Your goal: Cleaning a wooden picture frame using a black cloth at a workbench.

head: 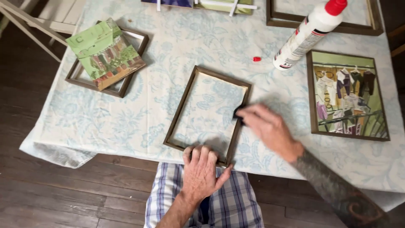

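An empty dark-brown wooden picture frame (182, 104) lies tilted in the middle of the table, the cloth showing through it. My left hand (202, 171) presses down on its near bottom edge, fingers curled over the wood. My right hand (270, 128), blurred with motion, pinches a small black object (237, 112) against the frame's right side rail. What that small black thing is I cannot tell.
A white glue bottle with red cap (310, 33) stands at the back right, a tiny red cap (257, 59) beside it. A framed painting of hanging clothes (348, 95) lies right. A loose green painting (105, 52) rests on another frame (126, 86) at left. More frames line the far edge. Pale floral tablecloth (118, 122).
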